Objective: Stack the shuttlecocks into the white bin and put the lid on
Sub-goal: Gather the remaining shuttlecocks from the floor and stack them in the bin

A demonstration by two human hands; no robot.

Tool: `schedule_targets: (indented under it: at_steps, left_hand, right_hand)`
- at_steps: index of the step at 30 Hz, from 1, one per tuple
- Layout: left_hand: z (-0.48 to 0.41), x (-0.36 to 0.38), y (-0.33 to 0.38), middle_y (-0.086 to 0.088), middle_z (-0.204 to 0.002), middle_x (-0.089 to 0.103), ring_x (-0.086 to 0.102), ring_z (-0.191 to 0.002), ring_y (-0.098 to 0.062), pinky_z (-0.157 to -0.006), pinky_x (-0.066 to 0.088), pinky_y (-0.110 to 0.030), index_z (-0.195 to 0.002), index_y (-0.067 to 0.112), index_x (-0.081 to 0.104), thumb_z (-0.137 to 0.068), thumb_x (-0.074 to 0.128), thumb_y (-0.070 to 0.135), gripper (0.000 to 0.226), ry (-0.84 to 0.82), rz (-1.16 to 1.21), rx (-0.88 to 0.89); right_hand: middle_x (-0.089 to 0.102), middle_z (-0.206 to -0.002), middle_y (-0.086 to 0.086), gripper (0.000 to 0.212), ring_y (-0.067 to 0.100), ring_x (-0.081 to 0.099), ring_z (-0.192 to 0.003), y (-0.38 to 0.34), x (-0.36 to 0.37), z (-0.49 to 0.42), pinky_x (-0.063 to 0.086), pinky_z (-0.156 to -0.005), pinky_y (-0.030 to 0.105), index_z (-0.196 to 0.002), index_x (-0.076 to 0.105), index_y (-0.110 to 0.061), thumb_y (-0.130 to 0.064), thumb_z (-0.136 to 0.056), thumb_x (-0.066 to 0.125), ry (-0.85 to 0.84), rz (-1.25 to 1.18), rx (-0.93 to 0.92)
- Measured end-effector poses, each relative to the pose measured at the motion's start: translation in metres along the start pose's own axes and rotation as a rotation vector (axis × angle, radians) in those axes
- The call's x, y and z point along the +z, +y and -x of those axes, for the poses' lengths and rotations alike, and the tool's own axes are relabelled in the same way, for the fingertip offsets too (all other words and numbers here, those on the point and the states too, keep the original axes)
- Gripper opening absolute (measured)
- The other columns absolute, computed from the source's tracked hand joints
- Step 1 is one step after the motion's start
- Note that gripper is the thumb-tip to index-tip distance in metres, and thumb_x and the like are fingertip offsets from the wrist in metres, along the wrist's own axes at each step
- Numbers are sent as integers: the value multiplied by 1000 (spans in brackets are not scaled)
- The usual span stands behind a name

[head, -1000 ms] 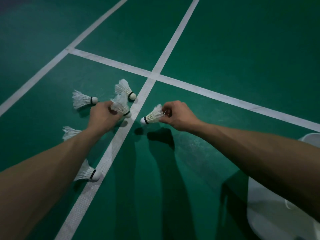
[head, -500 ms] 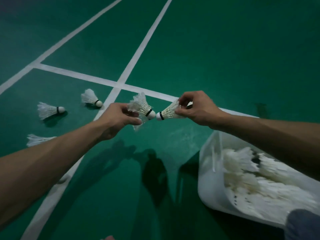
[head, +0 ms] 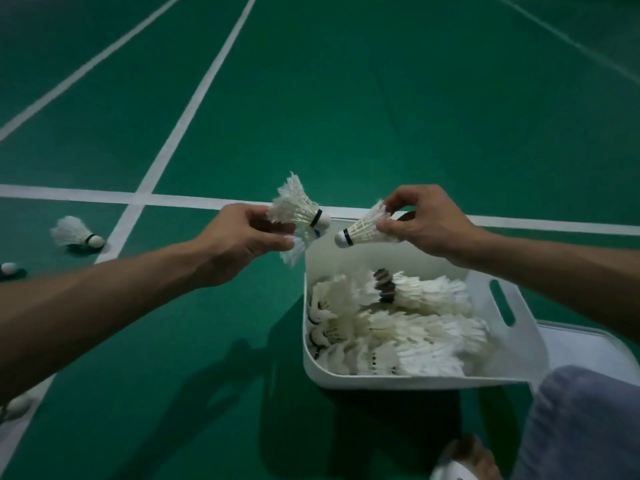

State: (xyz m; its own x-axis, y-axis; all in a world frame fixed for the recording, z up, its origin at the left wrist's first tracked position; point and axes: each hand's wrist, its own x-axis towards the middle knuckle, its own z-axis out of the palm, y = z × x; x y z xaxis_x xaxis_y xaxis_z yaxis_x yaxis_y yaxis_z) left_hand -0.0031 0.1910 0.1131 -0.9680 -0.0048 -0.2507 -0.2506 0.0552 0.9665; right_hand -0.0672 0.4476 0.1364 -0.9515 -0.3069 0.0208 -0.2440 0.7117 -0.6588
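My left hand (head: 239,240) grips white shuttlecocks (head: 296,211) by the feathers, corks pointing right; at least two are bunched together. My right hand (head: 426,220) pinches a single shuttlecock (head: 363,228) by its feather skirt, cork pointing left and down. Both hands hover over the far left corner of the white bin (head: 408,379), which holds several rows of stacked shuttlecocks (head: 398,327). A flat white lid (head: 595,344) lies on the floor at the bin's right side. Loose shuttlecocks remain on the floor at left, one (head: 74,233) near the white line.
The floor is a green badminton court with white lines (head: 180,119). Another cork (head: 8,268) shows at the left edge and one more shuttlecock (head: 15,405) at lower left. My knee in grey cloth (head: 585,424) and a foot (head: 464,459) sit at lower right.
Both hands carried their shuttlecocks from the floor at left over to the bin. The view swung right, bringing the whole bin and lid into sight.
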Motion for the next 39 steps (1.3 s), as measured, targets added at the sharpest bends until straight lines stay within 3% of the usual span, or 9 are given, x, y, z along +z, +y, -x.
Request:
schedule_targets:
  at_steps: [5, 11, 15, 19, 24, 29, 34, 39]
  left_hand:
    - [-10, 17, 6, 1, -89, 75, 69, -82, -5, -72, 52, -12, -95, 9, 69, -77, 62, -16, 32, -35, 88, -16]
    - [-20, 29, -4, -2, -92, 75, 70, -87, -7, -76, 54, -15, -98, 7, 68, -76, 61, -17, 33, -95, 103, -51]
    - [-27, 33, -7, -2, -93, 75, 70, -88, -9, -74, 53, -14, -98, 8, 68, -74, 62, -16, 34, -119, 80, -60]
    - [-28, 35, -6, -2, -94, 75, 70, -93, -12, -82, 55, -19, -96, 11, 69, -72, 65, -14, 34, -128, 20, -57]
    - [-25, 37, -11, -1, -96, 75, 69, -95, -12, -95, 49, -29, -94, 16, 71, -70, 69, -11, 36, -148, -54, -65]
    - [-25, 42, -11, 2, -94, 75, 69, -92, -9, -91, 50, -23, -92, 19, 71, -72, 67, -14, 38, -166, -84, -73]
    - [-28, 46, -10, 2, -96, 75, 68, -94, -10, -90, 50, -24, -94, 21, 71, -73, 68, -14, 41, -167, -115, -64]
    - [-32, 53, -6, -1, -99, 74, 68, -94, -9, -85, 52, -16, -98, 18, 70, -74, 68, -13, 40, -174, -137, -37]
  right_hand:
    - [67, -91, -7, 12, 15, 69, -73, 24, -6, 22, 59, -68, 36, -86, 67, -20, -22, -79, 77, -75, 39, 72]
    - [68, -84, -10, 11, 10, 69, -73, 42, -1, 35, 53, -64, 20, -82, 67, -20, -22, -78, 77, -121, 86, 77]
    - [67, -87, -9, 16, 9, 69, -74, 48, 16, 38, 59, -73, 30, -86, 67, -18, -24, -77, 79, -208, 58, 115]
    - [66, -89, -7, 18, 12, 67, -76, 53, 38, 53, 56, -72, 28, -81, 60, -21, -26, -78, 78, -298, 134, 75]
    - [65, -85, 2, 26, 23, 69, -74, 69, 50, 62, 59, -70, 41, -77, 55, -16, -21, -76, 81, -263, -27, 200]
    - [64, -83, 14, 34, 35, 67, -76, 77, 61, 66, 56, -71, 53, -74, 49, -13, -19, -73, 83, -228, -139, 272]
    - [69, -77, 8, 35, 27, 67, -73, 78, 52, 66, 56, -69, 43, -76, 58, -10, -31, -69, 85, -257, -137, 304]
    - [71, -70, 3, 39, 21, 69, -69, 76, 35, 65, 59, -68, 37, -72, 68, -10, -47, -67, 80, -293, -78, 273]
